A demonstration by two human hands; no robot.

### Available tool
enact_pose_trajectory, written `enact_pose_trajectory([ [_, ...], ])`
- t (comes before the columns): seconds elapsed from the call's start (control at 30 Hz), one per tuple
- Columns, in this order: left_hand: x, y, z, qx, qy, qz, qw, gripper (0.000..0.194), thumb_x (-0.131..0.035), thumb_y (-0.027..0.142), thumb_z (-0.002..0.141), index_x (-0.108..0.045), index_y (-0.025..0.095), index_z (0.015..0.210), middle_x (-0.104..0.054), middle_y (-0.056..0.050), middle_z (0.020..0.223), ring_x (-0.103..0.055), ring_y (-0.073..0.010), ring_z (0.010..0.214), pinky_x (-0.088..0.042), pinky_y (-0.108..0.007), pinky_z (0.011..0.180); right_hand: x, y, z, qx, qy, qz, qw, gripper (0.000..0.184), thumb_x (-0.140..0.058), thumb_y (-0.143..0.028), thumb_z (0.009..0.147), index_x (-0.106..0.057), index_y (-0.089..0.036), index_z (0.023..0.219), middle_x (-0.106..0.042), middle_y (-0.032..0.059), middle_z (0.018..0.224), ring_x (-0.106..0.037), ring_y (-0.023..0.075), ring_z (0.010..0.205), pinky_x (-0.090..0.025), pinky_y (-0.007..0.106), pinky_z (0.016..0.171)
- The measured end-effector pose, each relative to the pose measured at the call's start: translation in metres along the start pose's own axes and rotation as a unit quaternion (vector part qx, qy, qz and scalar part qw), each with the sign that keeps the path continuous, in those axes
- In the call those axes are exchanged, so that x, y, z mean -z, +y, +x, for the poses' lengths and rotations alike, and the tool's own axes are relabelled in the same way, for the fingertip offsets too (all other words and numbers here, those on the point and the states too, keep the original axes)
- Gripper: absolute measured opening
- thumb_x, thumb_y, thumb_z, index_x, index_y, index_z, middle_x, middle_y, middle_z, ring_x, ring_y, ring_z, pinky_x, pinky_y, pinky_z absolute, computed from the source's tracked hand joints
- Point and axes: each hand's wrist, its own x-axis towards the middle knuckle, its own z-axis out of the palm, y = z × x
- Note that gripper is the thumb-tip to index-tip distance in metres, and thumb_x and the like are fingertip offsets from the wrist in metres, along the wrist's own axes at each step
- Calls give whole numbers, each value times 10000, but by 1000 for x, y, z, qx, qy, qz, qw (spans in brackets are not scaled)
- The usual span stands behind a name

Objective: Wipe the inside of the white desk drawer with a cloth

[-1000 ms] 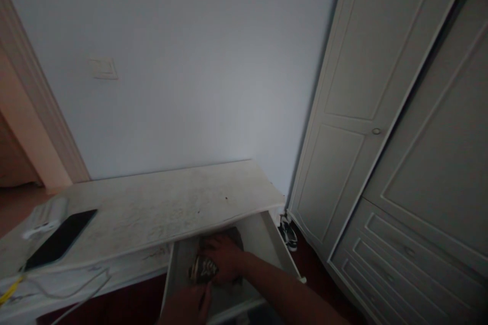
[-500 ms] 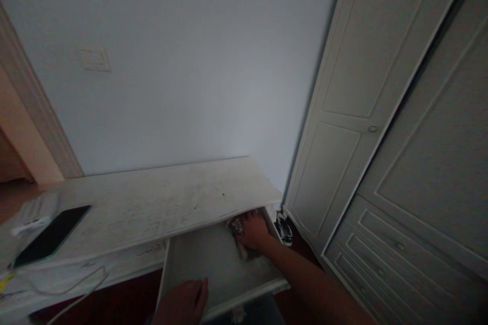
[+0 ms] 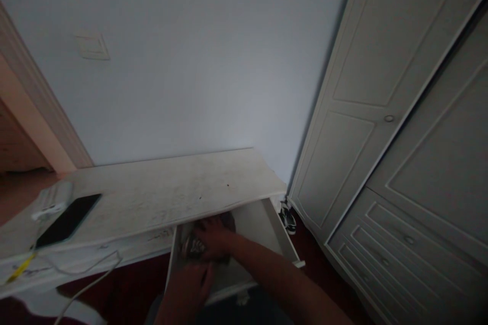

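A white drawer (image 3: 263, 228) is pulled out from under the white tabletop. Inside it, toward the left side, my right hand (image 3: 214, 236) presses down on a crumpled dark patterned cloth (image 3: 195, 247), fingers closed over it. Part of the cloth is covered by that hand. Close by, my left hand (image 3: 189, 282) is closed over the drawer's front left corner, its thumb along the other fingers; its fingertips are hard to see in the dim light.
On the tabletop (image 3: 160, 188) at left lie a dark phone (image 3: 70, 219) and a white power strip (image 3: 53, 200). A pale cable (image 3: 91, 266) hangs in front of the desk. Shoes (image 3: 287, 218) stand beside its right end, near a white wardrobe (image 3: 343, 172).
My right hand has slid the cloth from the drawer's right side to its left, near my left hand. My left hand stays at the front left corner. The view has shifted slightly.
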Motion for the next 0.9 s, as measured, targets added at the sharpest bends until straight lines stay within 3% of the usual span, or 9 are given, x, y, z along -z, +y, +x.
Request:
enact_pose_trajectory([
  [0.13,10,3,-7,-4,7,-13,1000,535,-283,377,1068,-783,235,940,-811,-79,960,-752,-209,927,-469,-296,806,2,-13,-17,155,-9,-38,987,593,-711,-427,881,-554,-285,1435,-470,135,1563,-467,359,1384,-387,524,1118],
  [0.27,14,4,-11,-2,-8,-39,999,521,-301,402,1057,-791,242,981,-806,-87,1000,-735,-234,976,-458,-322,841,18,8,-55,186,-18,-22,982,648,-726,-410,852,-539,-275,1458,-426,106,1626,-440,327,1428,-353,472,1155],
  [0.37,12,1,-10,7,-14,-55,998,514,-323,417,1041,-789,219,953,-798,-93,971,-713,-240,972,-443,-323,838,32,38,-85,115,-35,-26,992,785,-766,-468,816,-479,-309,1529,-374,128,1661,-440,361,1438,-351,509,1153],
  [0.53,2,-8,-4,-4,-22,-95,995,555,-315,505,1037,-779,233,898,-790,-67,954,-698,-237,956,-426,-330,845,50,79,-111,-149,-15,-54,987,870,-799,-572,768,-517,-237,1519,-542,215,1496,-545,426,1314,-431,573,1061],
  [0.6,-2,-10,-1,-7,-28,-94,995,561,-312,515,1035,-780,235,902,-791,-67,952,-700,-238,953,-426,-327,836,51,83,-106,-209,4,-57,976,837,-803,-549,755,-562,-194,1474,-595,231,1428,-559,441,1288,-441,588,1043],
  [0.67,-7,-12,1,-11,-31,-84,996,568,-302,515,1035,-779,236,908,-791,-71,951,-700,-243,952,-429,-334,838,47,79,-92,-222,19,-54,973,760,-775,-524,779,-593,-181,1433,-618,226,1407,-557,439,1296,-429,591,1058],
  [0.77,-13,-12,5,-7,-41,-69,997,556,-309,513,1026,-774,234,901,-786,-82,957,-697,-251,950,-433,-350,845,35,58,-58,-219,37,-43,974,687,-705,-532,845,-586,-197,1433,-617,197,1435,-560,412,1309,-416,568,1086],
  [0.9,-16,-14,10,3,-39,-62,997,535,-314,480,1019,-751,216,860,-779,-85,947,-690,-242,938,-430,-347,823,14,20,-7,-168,83,-5,982,837,-685,-606,845,-440,-231,1552,-545,170,1531,-528,395,1356,-413,555,1102],
])
